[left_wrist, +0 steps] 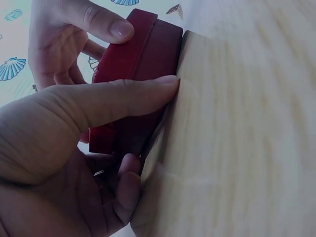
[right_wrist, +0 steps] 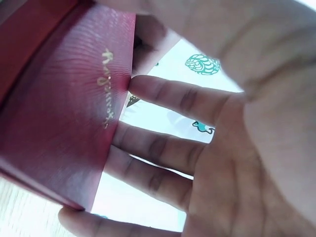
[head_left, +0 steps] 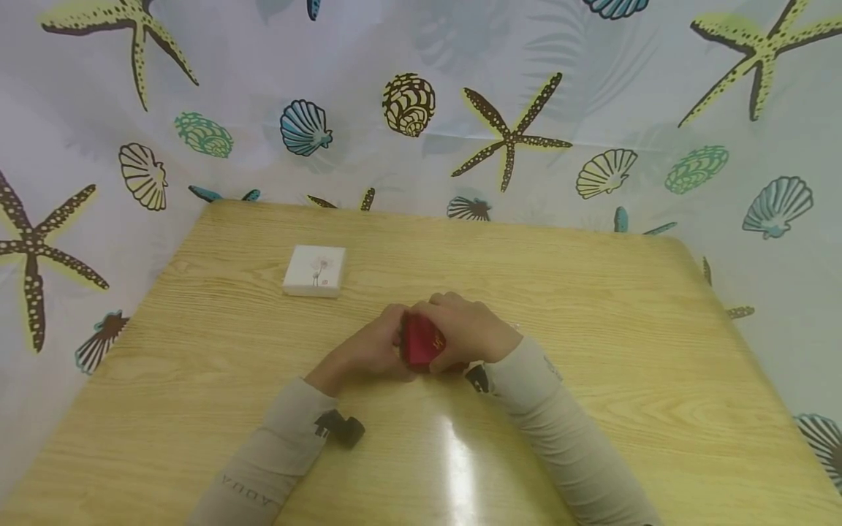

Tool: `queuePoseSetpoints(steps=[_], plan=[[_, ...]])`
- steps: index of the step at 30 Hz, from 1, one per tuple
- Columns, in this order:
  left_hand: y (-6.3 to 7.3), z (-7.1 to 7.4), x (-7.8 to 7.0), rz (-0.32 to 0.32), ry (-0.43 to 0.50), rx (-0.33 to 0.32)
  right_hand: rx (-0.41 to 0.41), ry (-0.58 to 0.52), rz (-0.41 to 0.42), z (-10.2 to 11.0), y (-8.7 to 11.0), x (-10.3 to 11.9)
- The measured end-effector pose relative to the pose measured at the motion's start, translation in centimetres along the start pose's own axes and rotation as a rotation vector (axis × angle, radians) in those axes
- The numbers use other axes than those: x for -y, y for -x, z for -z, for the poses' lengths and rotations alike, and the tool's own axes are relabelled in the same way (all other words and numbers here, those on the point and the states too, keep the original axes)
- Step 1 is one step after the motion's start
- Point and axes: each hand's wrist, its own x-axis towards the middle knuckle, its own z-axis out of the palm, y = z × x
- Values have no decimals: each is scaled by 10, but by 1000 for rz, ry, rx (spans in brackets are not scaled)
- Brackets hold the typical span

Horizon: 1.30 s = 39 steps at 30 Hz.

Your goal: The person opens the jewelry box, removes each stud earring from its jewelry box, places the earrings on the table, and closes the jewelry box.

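Observation:
A small red box [head_left: 418,343] with gold lettering stands on the table between both hands. My left hand [head_left: 376,349] grips its left side; in the left wrist view the thumb lies along the darker lower part [left_wrist: 163,52], close to the tabletop. From above and the right, my right hand [head_left: 468,330] holds the brighter red upper part [left_wrist: 129,47], with its thumb on that part's edge. In the right wrist view, the right fingertips [right_wrist: 140,85] touch the far edge of the lettered face [right_wrist: 64,113]. Part of the box is hidden behind the fingers.
A flat white box [head_left: 316,270] with a flower print lies farther back on the left of the wooden table [head_left: 625,329]. Beyond the table's back edge hangs a curtain [head_left: 355,66] printed with shells and starfish. Something small and shiny shows beside the right wrist.

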Motion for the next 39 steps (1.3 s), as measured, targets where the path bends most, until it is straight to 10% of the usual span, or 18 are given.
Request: queuePoseSetpoints(steps=[12,39], plan=[[4,-2,1,189,-58,-43,41,-26,-28,-4,-3,-4],[4,-1,0,239,-92,-53,64,-48,-31,-4,-5,-6]])
